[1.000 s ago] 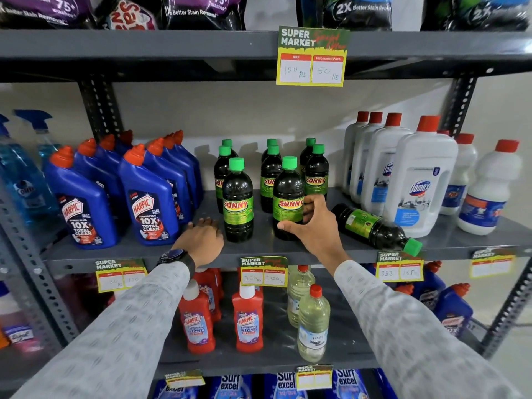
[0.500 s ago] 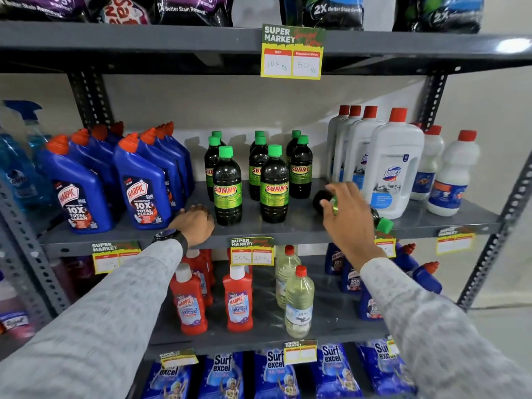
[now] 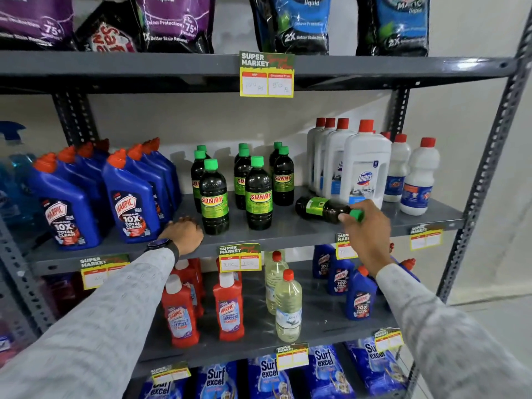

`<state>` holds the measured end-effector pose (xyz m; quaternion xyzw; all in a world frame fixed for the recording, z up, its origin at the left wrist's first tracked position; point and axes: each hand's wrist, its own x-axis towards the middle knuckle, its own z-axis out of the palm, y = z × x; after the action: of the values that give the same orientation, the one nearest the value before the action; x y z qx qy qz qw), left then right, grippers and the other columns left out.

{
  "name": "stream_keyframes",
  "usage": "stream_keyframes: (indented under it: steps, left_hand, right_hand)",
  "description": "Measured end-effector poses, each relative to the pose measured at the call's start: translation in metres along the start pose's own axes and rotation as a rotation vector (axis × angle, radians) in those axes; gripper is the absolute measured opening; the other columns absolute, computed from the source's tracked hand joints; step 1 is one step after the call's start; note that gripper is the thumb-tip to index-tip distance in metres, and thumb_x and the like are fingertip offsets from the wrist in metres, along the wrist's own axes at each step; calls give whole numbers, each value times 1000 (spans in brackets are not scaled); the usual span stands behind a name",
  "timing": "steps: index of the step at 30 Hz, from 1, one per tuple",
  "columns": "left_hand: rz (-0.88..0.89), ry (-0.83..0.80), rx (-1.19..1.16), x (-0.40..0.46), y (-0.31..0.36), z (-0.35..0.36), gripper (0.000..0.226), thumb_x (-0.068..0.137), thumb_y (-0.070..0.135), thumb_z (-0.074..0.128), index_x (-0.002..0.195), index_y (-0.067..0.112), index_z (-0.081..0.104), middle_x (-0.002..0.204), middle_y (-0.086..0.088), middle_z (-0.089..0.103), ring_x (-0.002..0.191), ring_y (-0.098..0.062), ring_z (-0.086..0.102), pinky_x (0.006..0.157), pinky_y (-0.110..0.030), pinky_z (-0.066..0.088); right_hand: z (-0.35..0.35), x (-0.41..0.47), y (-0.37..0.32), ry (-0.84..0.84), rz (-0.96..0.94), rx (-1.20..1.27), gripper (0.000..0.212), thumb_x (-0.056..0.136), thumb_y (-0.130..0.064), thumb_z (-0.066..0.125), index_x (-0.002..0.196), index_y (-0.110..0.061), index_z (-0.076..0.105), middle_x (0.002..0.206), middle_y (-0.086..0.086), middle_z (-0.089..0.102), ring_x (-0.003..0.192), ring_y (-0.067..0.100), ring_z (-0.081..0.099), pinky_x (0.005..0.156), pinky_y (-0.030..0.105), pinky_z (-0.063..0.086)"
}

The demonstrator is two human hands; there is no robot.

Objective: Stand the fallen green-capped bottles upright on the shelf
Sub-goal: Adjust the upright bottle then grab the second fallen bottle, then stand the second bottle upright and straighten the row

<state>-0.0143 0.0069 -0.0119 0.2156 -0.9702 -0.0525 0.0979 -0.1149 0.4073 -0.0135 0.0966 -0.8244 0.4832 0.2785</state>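
One dark green-capped Sunny bottle (image 3: 319,207) lies on its side on the grey middle shelf (image 3: 288,233), cap pointing right, just in front of the white bottles. My right hand (image 3: 367,234) grips its neck next to the green cap. Several more green-capped Sunny bottles (image 3: 258,194) stand upright in rows at the shelf's centre. My left hand (image 3: 184,234) rests palm down on the shelf's front edge, left of the front Sunny bottle, holding nothing.
Blue Harpic bottles (image 3: 131,197) crowd the shelf's left part. White red-capped Domex bottles (image 3: 365,168) stand behind the fallen bottle. Price tags (image 3: 240,256) hang on the shelf lip. A slotted upright post (image 3: 486,156) bounds the right side; red and clear bottles fill the shelf below.
My right hand left the upright front bottle, went right over the fallen bottle's body, and now holds its neck by the cap. The left hand stayed on the shelf edge.
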Motion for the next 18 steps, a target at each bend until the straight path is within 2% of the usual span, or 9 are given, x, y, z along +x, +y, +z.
stream_keyframes:
  steps: [2,4,8,11,14,18]
  left_hand:
    - [4,6,13,2,-2,1,45,105,29,31,134,1,53,144,-22,51,131,-37,51,114,-47,35]
    - [-16,-4,33,3,-4,2,47,105,27,29,137,2,52,145,-22,50,133,-37,50,113,-49,37]
    - [-2,-2,77,6,-6,5,50,106,25,24,143,4,49,147,-21,47,137,-36,45,113,-50,37]
    - [20,16,113,8,-8,8,51,105,26,24,143,3,49,147,-22,48,138,-37,44,113,-51,39]
    - [4,-4,131,10,-8,10,51,105,24,25,145,1,46,153,-24,42,144,-40,38,117,-53,34]
    - [29,-14,142,13,-10,11,52,105,27,24,149,4,42,158,-20,38,148,-35,35,120,-51,29]
  right_hand:
    - [-3,10,-19,-21,-50,10,19,92,-24,76,108,-21,67,98,5,72,87,28,71,81,42,57]
    - [-5,24,-38,-54,-107,-12,18,91,-24,77,107,-22,68,97,4,71,87,29,71,82,48,58]
    - [-1,58,-80,-59,-275,-110,21,88,-26,80,106,-18,71,93,0,66,87,24,61,82,37,50]
    - [10,86,-113,-132,-354,-200,22,88,-25,81,106,-15,74,101,8,74,90,28,64,84,34,48]
    - [26,106,-134,-225,-370,-317,17,89,-25,80,102,-15,76,102,9,75,95,32,69,85,35,47]
    - [48,120,-140,-364,-310,-417,27,89,-28,80,111,-13,76,114,10,74,104,32,68,82,32,46]
